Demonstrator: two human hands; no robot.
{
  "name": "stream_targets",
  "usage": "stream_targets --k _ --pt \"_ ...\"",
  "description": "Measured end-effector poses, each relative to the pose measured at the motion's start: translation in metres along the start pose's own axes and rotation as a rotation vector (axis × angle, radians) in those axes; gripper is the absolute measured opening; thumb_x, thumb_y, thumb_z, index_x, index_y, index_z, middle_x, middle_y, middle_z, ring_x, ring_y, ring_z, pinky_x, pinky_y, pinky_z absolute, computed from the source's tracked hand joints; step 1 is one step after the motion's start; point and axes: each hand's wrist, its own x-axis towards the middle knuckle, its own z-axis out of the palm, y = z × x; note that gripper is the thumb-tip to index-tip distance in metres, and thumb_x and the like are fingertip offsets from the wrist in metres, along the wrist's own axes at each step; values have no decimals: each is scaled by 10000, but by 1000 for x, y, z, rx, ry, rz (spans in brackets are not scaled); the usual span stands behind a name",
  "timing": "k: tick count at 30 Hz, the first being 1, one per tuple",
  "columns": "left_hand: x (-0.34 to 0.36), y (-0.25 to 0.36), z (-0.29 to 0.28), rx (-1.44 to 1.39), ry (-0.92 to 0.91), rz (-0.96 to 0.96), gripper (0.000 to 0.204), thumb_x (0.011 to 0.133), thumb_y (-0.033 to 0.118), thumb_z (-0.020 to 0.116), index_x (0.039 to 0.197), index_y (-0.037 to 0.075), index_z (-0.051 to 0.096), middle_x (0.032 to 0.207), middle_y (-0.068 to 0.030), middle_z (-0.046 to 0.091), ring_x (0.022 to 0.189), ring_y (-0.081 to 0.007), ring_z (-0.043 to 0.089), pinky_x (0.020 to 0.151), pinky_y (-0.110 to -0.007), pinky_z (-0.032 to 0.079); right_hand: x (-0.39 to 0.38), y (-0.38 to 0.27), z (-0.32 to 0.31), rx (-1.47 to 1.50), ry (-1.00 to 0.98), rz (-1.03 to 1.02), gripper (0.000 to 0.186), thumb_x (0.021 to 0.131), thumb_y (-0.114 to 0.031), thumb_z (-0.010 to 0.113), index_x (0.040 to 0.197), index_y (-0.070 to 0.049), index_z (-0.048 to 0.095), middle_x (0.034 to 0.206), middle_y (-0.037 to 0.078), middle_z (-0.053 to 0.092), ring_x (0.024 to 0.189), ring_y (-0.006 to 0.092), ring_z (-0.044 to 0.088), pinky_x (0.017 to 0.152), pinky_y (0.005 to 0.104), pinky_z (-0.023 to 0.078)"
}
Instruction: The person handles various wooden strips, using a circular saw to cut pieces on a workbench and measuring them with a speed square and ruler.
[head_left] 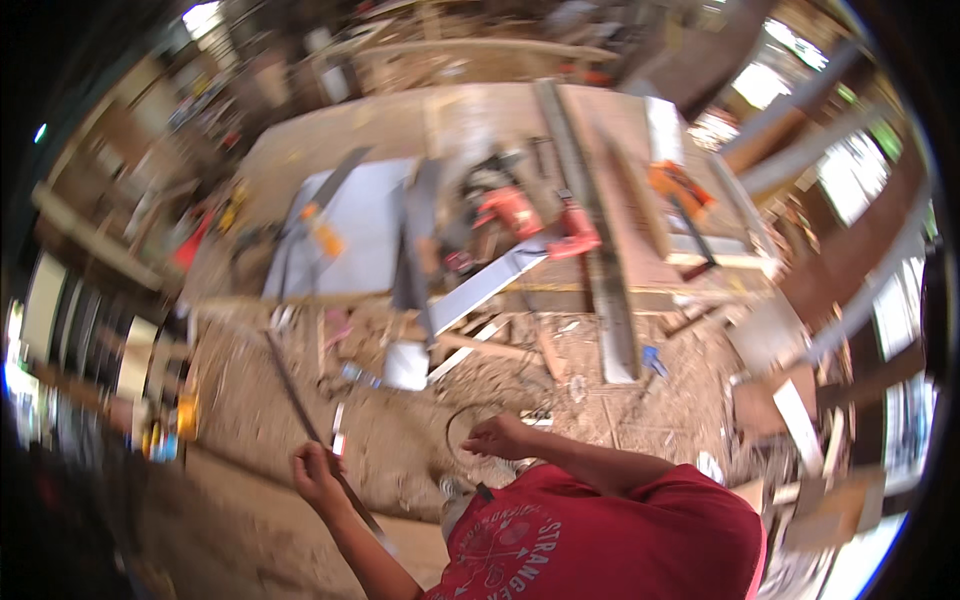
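Note:
My left hand (318,475) is closed around a long, thin dark strip (289,382), which slants up and away over the dirt floor and also runs back beside my forearm. Whether the strip is metal or wood I cannot make out. In front of my body, my right hand (497,438) hangs with its fingers loosely bent and apart, and nothing shows in it. Both hands are on the near side of a wooden workbench (470,108), not touching it.
On the bench lie a red power tool (508,207), a red-handled tool (575,232), an orange-handled saw (682,187), a white sheet (350,235) and a long channel (606,285) overhanging the front edge. Offcuts (408,365) and a cable (450,425) litter the floor.

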Motion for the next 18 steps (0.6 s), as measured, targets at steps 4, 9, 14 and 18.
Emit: stream_targets --k 4,9,14,18 --pt "-6 -18 93 83 -717 -245 129 1025 177 714 1038 50 694 861 -45 719 700 -102 675 596 -235 530 -4 -45 4 679 504 -12 262 1000 -239 746 1079 10 770 957 131 787 866 185 740 788 342 582" --pt "-33 -4 161 51 -1178 -237 151 1001 132 739 1016 -10 691 858 -55 735 718 -118 707 591 -250 545 -45 -60 -11 782 809 120 281 1019 -209 734 1157 36 747 999 86 784 895 149 719 824 329 594" --pt "-42 -4 195 117 -1484 -153 192 983 147 773 1045 -27 723 827 -54 743 695 -105 701 631 -253 565 -98 -53 -16 766 1057 148 251 1013 -216 746 1130 7 759 927 41 761 843 110 700 750 280 570" --pt "-52 -13 225 159 -1601 -265 243 940 168 831 1051 -24 732 848 -59 757 727 -112 721 658 -259 584 -126 -37 -49 744 1208 156 245 1025 -235 733 1090 -1 774 887 38 766 777 100 694 707 273 563"
